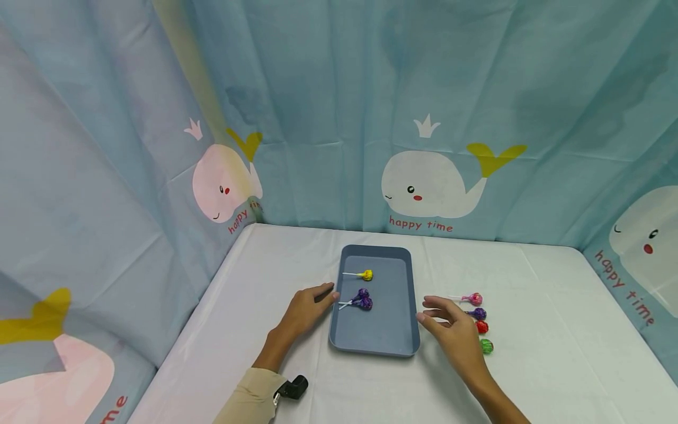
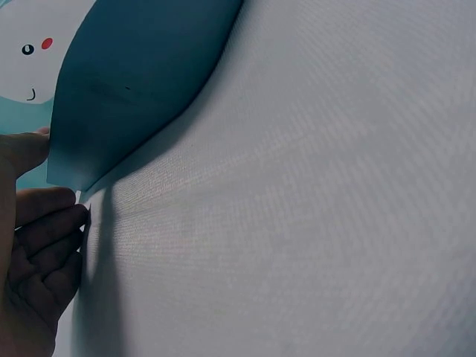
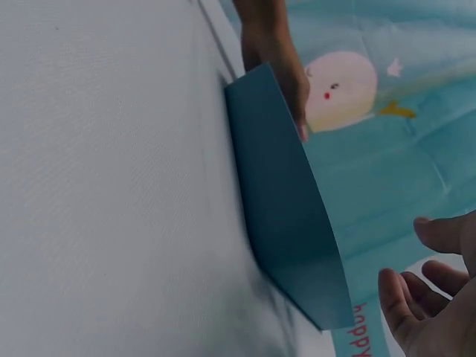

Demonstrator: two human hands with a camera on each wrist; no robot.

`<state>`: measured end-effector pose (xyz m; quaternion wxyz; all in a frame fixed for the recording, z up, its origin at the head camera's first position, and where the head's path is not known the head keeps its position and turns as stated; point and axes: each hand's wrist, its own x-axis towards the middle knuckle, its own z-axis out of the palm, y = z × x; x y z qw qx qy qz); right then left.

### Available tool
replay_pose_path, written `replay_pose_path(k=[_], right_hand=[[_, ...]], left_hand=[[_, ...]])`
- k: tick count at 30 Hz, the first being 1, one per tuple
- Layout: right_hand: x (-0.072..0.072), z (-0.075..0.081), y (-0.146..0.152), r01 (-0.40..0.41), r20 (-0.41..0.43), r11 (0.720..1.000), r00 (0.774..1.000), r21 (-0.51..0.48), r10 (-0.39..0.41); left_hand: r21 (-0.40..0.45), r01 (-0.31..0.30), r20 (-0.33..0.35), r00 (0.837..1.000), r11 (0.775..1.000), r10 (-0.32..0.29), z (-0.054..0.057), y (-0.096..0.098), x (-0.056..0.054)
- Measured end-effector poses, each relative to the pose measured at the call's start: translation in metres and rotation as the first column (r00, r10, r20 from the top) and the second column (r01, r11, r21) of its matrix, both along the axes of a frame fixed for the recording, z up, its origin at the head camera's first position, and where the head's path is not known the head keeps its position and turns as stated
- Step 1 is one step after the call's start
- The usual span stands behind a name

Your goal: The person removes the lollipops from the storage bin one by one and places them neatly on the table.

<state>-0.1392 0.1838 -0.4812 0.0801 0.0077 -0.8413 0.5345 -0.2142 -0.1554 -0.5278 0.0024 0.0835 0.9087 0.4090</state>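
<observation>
white table [image 1: 561, 365], flat and wide. nearest, at 7 o'clock, is a tan sleeve [image 1: 246, 394] with a small black thing [image 1: 295, 387] by its cuff. the right hand [image 1: 452, 330] is open with softly bent fingers and holds nothing, just beside the gray-blue tray [image 1: 392, 330] at its 4 o'clock. near to far, from that hand's 4 o'clock to its 2 o'clock, lie a green lollipop [image 1: 487, 346], a red lollipop [image 1: 482, 327], a purple lollipop [image 1: 479, 314] and a pink lollipop [image 1: 477, 299]. the left hand [image 1: 306, 309] is at the tray's 9 o'clock, open and loose, with fingertips by the rim. inside, 2 dark lollipops [image 1: 365, 304] lie crossed toward 9 o'clock, and a yellow lollipop [image 1: 367, 275] sits farther, at 11 o'clock. behind hangs a blue curtain [image 1: 318, 188] with whales.
</observation>
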Motion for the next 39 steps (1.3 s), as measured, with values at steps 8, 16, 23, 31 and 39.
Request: replay_pose_path(k=[8,16,23,31,39], right_hand=[[-0.005,0.0,-0.017,-0.012,0.043,0.998,0.999,-0.063,0.015],[-0.012,-0.003,-0.034,-0.036,0.053,0.993,0.998,-0.116,0.042],[-0.018,-0.004,-0.052,-0.048,0.071,0.987,0.996,-0.151,0.059],[-0.028,-0.008,-0.071,-0.058,0.051,0.978,0.996,-0.199,0.069],[-0.036,-0.011,-0.085,-0.064,0.044,0.986,0.996,-0.155,0.072]], left_hand=[[-0.008,-0.002,0.002,1.0,1.0,0.002,0.001,0.0,0.0],[-0.015,-0.009,0.022,1.0,1.0,0.009,0.002,0.002,0.002],[-0.009,-0.022,0.044,0.999,1.0,0.022,0.002,0.003,0.002],[-0.012,-0.023,0.036,0.999,1.0,0.024,0.002,0.003,0.002],[-0.007,-0.022,0.027,0.999,1.0,0.022,0.003,0.003,0.003]])
